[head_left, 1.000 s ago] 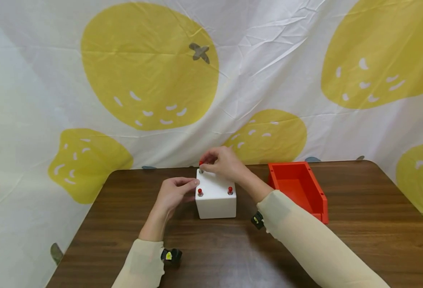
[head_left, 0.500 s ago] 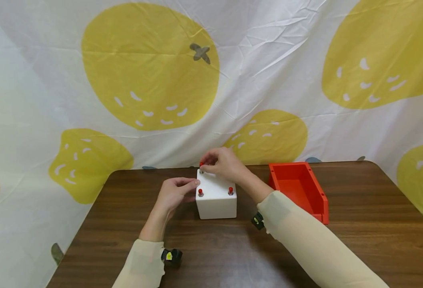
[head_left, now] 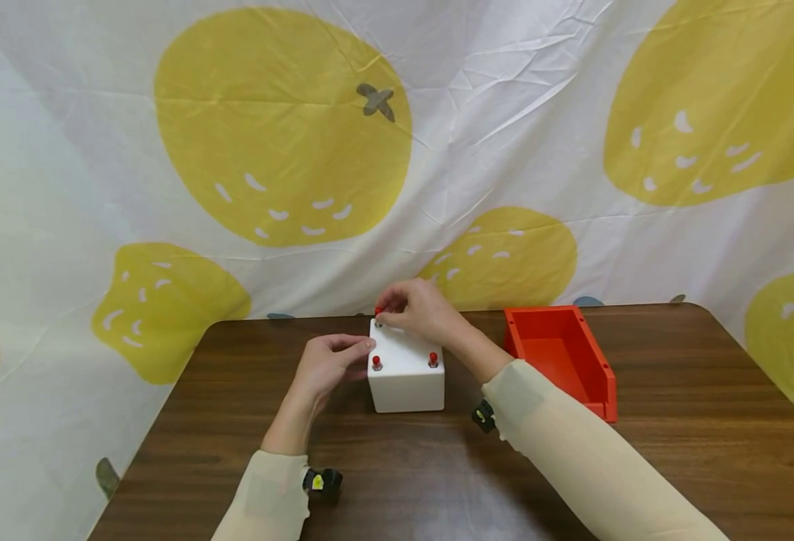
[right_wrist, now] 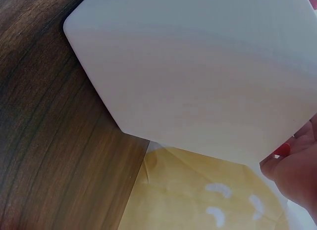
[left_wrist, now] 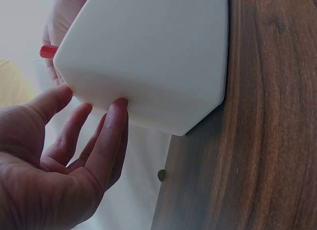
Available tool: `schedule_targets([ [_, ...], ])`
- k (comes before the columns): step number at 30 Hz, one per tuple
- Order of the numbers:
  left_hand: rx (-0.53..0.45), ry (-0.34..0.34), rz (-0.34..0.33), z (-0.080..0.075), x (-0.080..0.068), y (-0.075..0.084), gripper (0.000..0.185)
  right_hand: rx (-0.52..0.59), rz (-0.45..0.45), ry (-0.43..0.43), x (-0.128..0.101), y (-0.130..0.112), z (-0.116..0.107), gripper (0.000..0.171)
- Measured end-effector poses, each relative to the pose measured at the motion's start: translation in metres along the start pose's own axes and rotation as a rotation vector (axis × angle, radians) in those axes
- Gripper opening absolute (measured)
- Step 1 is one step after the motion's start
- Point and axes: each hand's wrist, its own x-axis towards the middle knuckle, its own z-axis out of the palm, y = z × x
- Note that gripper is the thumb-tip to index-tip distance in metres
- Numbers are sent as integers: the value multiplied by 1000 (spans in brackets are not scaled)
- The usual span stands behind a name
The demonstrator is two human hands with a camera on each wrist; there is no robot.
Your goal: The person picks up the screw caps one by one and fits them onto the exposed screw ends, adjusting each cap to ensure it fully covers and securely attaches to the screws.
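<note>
A white box (head_left: 406, 391) stands upright on the table, with small red-capped toggle switches on its top. One switch (head_left: 376, 363) sits at the front left corner and another switch (head_left: 433, 360) at the front right. At the back left corner, my right hand (head_left: 422, 309) pinches the red tip of a further switch (head_left: 378, 310) between thumb and fingers. The back right corner of the top is hidden behind that hand. My left hand (head_left: 325, 366) touches the box's left side with its fingertips, thumb near the top edge; the left wrist view shows these fingers (left_wrist: 111, 136) extended against the wall.
A red open-fronted bin (head_left: 559, 361) stands on the wooden table (head_left: 410, 481), right of the box and behind my right forearm. A white curtain (head_left: 505, 113) with yellow fruit prints hangs along the table's back edge.
</note>
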Motion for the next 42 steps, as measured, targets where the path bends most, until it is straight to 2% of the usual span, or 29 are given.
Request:
schedule_targets([
  [10,-13,0,3,0,-1,0,31,-44,-20,-21,1,2,2,9],
  [27,-2,-3,2,0,0,0,32,-96,8,-34,1,1,3,10],
  [42,2,3,-3,0,-1,1,32,-144,-5,-39,1,1,4,11],
])
